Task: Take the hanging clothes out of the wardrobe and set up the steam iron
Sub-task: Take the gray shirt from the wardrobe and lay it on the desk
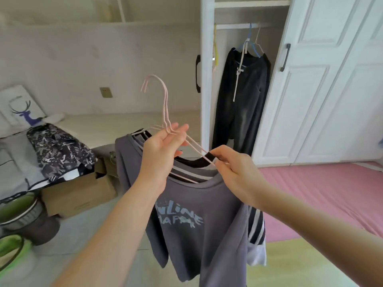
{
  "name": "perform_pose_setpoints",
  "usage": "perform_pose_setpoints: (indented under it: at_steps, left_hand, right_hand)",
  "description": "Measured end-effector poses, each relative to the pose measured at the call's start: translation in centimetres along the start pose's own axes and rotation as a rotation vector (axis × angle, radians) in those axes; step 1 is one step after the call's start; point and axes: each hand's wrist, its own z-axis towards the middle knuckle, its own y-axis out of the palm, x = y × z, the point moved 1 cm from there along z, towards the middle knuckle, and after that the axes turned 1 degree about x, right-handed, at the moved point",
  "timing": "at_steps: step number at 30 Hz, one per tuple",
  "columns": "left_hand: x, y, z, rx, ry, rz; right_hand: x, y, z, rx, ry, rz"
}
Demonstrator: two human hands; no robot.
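Observation:
A grey T-shirt (199,220) with pale blue lettering hangs in front of me on pink wire hangers (163,96). Behind it hangs a dark garment with white stripes (256,226). My left hand (163,146) holds the hangers at the neck, fingers around the wires. My right hand (232,168) pinches the hanger's arm at the shirt's right shoulder. In the open wardrobe (207,79) dark trousers (242,96) still hang on the rail from a blue hanger. No steam iron is in view.
A cardboard box (78,195) stands on the floor at left with patterned black-and-white fabric (60,150) on it. Green-rimmed baskets (14,220) sit at the far left. A pink mat (323,191) lies at right, below the white wardrobe door (323,79).

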Motion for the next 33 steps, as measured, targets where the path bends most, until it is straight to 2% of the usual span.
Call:
perform_pose_setpoints:
  at_steps: [9,14,20,33]
  left_hand:
    - [-1.8,-9.2,-0.9,0.253,0.076,0.211]
    - [-2.7,-16.4,-0.4,0.327,0.045,0.279]
    - [-3.9,-24.2,0.3,0.344,0.021,0.340]
    - [-6.7,-38.1,2.4,0.216,-0.012,0.634]
  right_hand:
    - [-4.5,10.9,4.4,-0.126,-0.147,-0.121]
    - [-6.9,18.0,7.5,-0.175,-0.172,-0.112]
    - [-9.4,25.6,10.2,-0.215,-0.172,-0.089]
    - [-12.4,36.8,14.9,-0.313,-0.110,0.047]
